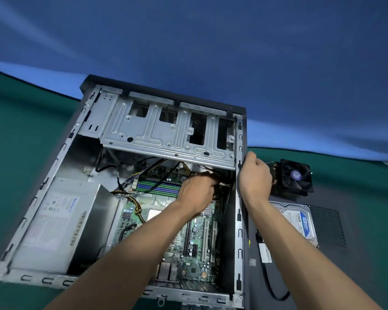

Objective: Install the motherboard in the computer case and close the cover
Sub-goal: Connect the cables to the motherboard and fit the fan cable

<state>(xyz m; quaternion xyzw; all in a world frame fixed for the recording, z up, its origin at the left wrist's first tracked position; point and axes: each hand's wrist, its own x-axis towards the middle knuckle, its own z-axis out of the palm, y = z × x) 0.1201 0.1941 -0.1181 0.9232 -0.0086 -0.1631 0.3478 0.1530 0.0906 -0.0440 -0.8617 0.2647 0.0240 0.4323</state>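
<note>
— Case point(61, 173) lies on its side, open on top, so I can reach in. Why two hands?

— My left hand point(197, 193) pinches dark wires point(213, 175) off the green motherboard point(188, 249), which sits flat inside. My right hand point(254, 175) curls round the case's edge to steady it.

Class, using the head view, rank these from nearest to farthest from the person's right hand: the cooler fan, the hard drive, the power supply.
Measured from the right hand:
1. Cooler fan, just to its right, outside the case.
2. Hard drive, lower right, on the dark panel.
3. Power supply, far left, inside the case.
</note>
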